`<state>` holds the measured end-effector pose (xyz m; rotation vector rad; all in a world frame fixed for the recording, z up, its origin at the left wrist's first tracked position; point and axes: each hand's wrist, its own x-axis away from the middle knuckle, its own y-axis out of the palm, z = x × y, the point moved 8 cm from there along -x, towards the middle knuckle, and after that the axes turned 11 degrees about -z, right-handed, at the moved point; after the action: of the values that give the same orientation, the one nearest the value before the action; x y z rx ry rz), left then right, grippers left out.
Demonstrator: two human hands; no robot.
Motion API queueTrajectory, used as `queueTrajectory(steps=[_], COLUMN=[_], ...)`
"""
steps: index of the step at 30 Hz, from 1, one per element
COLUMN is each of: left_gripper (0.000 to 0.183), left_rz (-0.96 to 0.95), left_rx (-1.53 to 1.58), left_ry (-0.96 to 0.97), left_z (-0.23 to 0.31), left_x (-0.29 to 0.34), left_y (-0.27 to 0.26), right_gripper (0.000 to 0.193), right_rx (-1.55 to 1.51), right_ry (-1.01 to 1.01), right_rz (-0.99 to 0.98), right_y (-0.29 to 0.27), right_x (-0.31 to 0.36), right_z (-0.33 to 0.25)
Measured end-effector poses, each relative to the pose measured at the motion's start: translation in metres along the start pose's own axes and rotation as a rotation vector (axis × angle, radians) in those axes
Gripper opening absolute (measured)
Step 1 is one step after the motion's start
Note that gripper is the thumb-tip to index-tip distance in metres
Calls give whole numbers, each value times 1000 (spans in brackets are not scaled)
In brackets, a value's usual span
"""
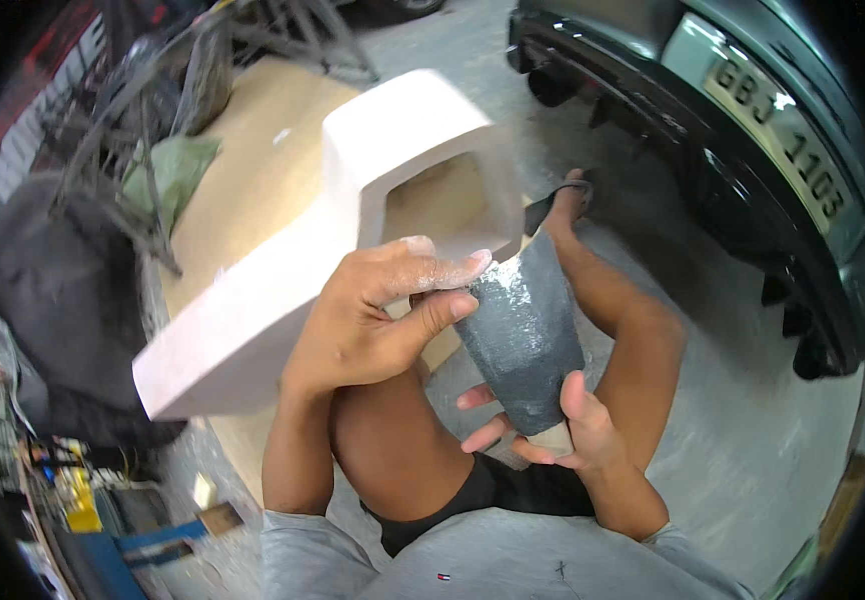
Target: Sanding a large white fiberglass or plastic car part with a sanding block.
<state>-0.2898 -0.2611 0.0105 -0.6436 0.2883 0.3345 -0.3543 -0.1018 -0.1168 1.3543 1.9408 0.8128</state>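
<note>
Fingers of left hand, dusty, pinched shut on top edge of grey sandpaper sheet; right hand cupped loosely under its lower end. White moulded panel rested just behind, over plywood board. Judged: readying paper; sanding needs firm fold.

A car repair or body workshop is indicated: a black car's rear bumper is parked on a dusty concrete floor, plywood sheets are laid out, and tangled metal frames and clutter are piled alongside.
</note>
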Motion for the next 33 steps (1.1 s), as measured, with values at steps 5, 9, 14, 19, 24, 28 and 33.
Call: queueTrajectory(steps=[5,9,14,19,24,28,33], left_gripper=[36,38,40,41,39,41,43], left_rz=[74,21,-198,-69,-187,-182,245], left_rx=[-18,27,-34,138,407,281,-9], left_ry=[-94,-138,-202,-31,254,237,-281], left_z=[-8,-9,-9,-6,1,-13,-59], left_x=[13,12,-11,-30,-37,-22,15], left_y=[-9,-9,6,13,15,5,-34], right_gripper=[105,110,112,109,82,76,41], right_rx=[-144,-327,-479,-487,-636,-443,255], right_ry=[139,179,141,160,164,192,-56], right_rz=[-125,-137,-27,-112,-226,-79,677], right_y=[-23,-28,-28,-23,-5,-30,-104], right_x=[-10,-12,-5,6,16,18,-4], right_z=[-3,-3,-16,-18,-7,5,-32])
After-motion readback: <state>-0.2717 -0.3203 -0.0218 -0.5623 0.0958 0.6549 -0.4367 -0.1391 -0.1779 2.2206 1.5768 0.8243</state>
